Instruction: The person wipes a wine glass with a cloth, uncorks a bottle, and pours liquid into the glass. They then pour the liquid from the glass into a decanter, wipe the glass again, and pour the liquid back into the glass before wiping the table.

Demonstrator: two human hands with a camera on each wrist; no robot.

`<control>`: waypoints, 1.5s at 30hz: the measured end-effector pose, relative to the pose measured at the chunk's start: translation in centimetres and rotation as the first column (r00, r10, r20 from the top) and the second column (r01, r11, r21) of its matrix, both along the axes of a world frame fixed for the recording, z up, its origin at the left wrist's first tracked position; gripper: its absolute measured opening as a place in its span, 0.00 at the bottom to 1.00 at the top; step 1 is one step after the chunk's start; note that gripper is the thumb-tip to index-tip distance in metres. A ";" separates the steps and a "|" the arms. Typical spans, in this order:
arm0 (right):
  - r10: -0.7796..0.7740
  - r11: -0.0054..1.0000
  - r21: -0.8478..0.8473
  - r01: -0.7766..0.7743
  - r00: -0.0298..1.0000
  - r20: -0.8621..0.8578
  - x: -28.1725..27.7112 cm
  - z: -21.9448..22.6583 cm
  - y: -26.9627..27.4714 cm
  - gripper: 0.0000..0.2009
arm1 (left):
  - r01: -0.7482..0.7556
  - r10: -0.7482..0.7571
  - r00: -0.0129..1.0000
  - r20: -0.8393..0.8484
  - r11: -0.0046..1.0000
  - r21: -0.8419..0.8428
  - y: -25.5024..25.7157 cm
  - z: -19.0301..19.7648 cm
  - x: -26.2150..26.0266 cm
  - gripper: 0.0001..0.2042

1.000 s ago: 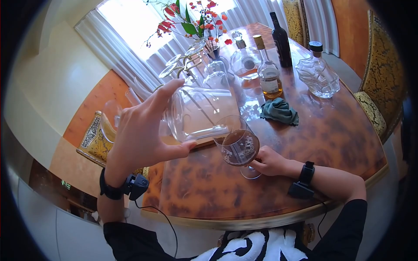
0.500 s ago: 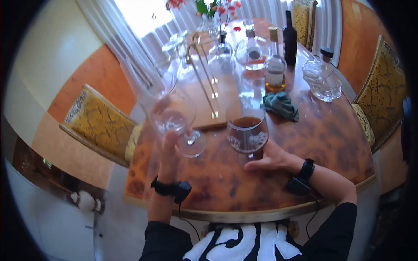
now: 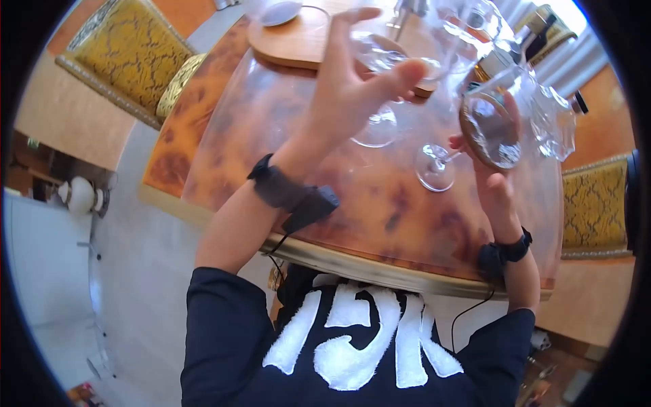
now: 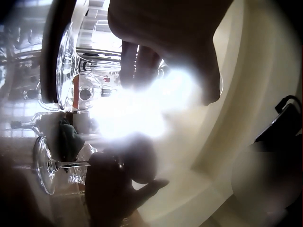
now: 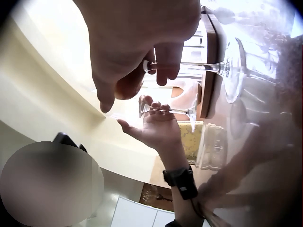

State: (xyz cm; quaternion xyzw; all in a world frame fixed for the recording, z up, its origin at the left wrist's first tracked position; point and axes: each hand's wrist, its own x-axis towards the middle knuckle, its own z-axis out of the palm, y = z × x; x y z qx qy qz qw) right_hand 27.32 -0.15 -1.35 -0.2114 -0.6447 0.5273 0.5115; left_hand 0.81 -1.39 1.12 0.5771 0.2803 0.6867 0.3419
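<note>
My left hand grips a clear stemmed glass near the middle of the table, its bowl partly hidden by the thumb and fingers. In the right wrist view, the fingers of that hand curl at the stem. My right hand holds a wine glass with dark liquid in it, to the right of the other glass. Its stem runs between the fingers of the right hand, and its round foot shows close over the table. Strong glare covers the middle of the left wrist view.
Glossy brown table lies beneath both hands. At the back left is a wooden board. A faceted glass bottle stands right of the wine glass, and a green cloth shows in the left wrist view. Patterned chairs flank the table.
The head view has tipped down. My left hand's clear glass, earlier tilted sideways over the wine glass, has swung away and turned upright. My right hand keeps its grip on the wine glass.
</note>
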 end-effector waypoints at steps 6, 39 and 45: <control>0.008 1.000 -0.009 -0.008 1.000 0.018 1.8 0.4 1.1 0.57 | 0.003 -0.044 0.981 0.187 0.976 0.217 1.5 -0.8 2.1 0.49; -0.469 0.819 0.570 0.066 0.650 0.598 3.0 18.3 0.1 0.54 | 0.039 -0.037 0.986 -0.163 0.999 0.009 -1.1 -0.2 1.5 0.43; -0.537 0.763 0.645 0.038 0.594 0.599 2.6 19.7 -0.1 0.53 | 0.040 -0.038 0.983 -0.177 0.999 0.009 -1.4 -0.1 1.7 0.42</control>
